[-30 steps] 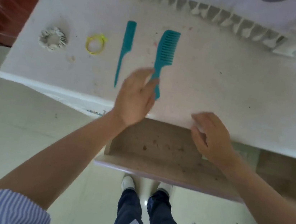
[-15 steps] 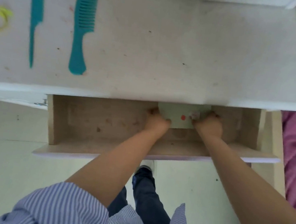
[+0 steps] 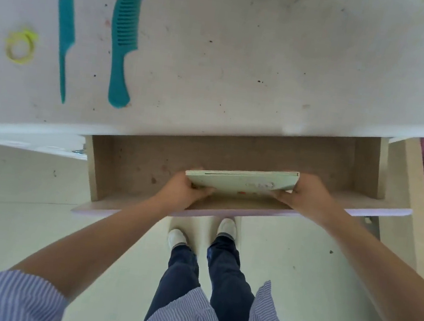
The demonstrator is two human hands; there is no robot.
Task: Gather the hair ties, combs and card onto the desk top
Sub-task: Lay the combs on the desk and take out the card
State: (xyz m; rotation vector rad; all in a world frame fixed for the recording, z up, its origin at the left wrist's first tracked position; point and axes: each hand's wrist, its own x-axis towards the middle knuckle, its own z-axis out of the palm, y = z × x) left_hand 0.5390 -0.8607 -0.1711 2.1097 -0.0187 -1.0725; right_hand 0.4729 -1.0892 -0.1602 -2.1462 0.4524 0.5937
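The pale green card (image 3: 243, 182) is held above the open drawer (image 3: 235, 160), tilted with its far edge raised. The left hand (image 3: 185, 189) grips its left end with fingers closed around the edge, and the right hand (image 3: 305, 197) grips its right end the same way. Beyond the drawer lies the desk top (image 3: 246, 57). On it, to the far left of the drawer, rest the wide-tooth comb (image 3: 121, 48), the tail comb (image 3: 65, 38) and the yellow hair tie (image 3: 21, 45), side by side, not touching.
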